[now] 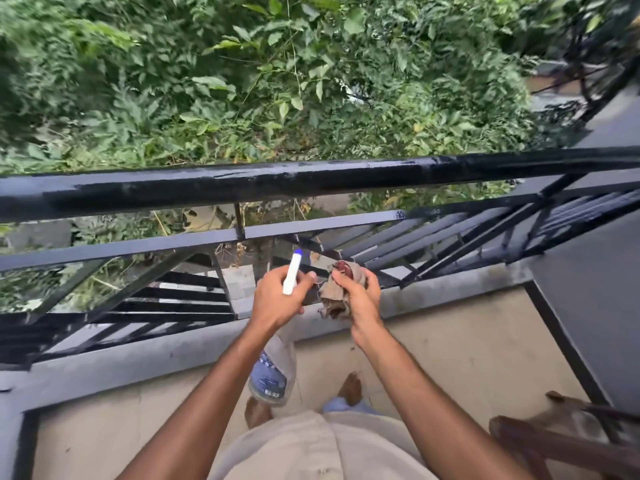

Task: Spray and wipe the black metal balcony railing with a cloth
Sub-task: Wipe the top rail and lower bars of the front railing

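The left hand (277, 296) curls its grip round the neck of a spray bottle (273, 372), its white sprayer head with a blue tip sticking up and its clear, blue-labelled plastic body hanging below the wrist. The right hand (360, 301) bunches a crumpled beige cloth (334, 294) with a dark red patch in its grip. Both hover just inside the black metal railing (311, 183), its round top rail glossy above flat slanted bars.
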A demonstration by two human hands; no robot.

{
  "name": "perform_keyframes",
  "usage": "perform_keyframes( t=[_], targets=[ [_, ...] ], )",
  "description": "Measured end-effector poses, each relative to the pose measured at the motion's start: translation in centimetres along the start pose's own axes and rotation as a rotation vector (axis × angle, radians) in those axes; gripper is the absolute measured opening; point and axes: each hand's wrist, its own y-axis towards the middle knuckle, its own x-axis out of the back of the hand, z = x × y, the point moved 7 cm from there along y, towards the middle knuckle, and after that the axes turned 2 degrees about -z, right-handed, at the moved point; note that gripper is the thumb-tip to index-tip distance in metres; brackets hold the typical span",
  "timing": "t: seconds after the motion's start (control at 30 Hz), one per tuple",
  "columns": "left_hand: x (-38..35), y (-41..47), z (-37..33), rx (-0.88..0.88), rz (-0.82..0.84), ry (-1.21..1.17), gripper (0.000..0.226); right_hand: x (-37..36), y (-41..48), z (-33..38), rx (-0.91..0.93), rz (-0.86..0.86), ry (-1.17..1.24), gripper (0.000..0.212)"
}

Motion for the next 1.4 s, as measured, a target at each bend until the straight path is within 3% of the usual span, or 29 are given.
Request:
perform_keyframes(
  t=[0.23,0.43,0.73,0.87,1.03,1.17,1.4],
  targets=[
    [2.6,-0.6,1.3,0.018,-0.076,0.04,0.033,-1.5,-0.3,0.3,0.026,0.032,-0.04,0.048],
    [3.3,-1.0,0.7,-0.04,-0.064,0.032,0.028,-4.0,-0.3,0.8,0.092,0.075,-0.157,0.06],
    [4.2,-0.9,0.3,-0.063,-0.084,0.042,0.023,-7.3,0.4,2.9,0.264,-0.041,-0.059,0.052],
    [4.8,-0.6,0.1,-0.048,-0.088,0.018,0.02,-7.3,0.9,2.6,0.351,-0.101,-0.145,0.058],
    [5.1,-0.3,0.6,-0.043,-0.083,0.022,0.018,-7.8,2.0,2.9,0.441,-0.104,-0.284,0.03],
    [4.8,-0.4,1.0,-0.045,-0.063,0.043,0.02,-8.6,1.9,1.8,0.413,-0.07,-0.374,0.029],
    [4.7,-1.1,0.6,-0.045,-0.071,0.035,0.018,-7.5,2.2,2.4,0.369,-0.082,-0.306,0.031]
  ],
)
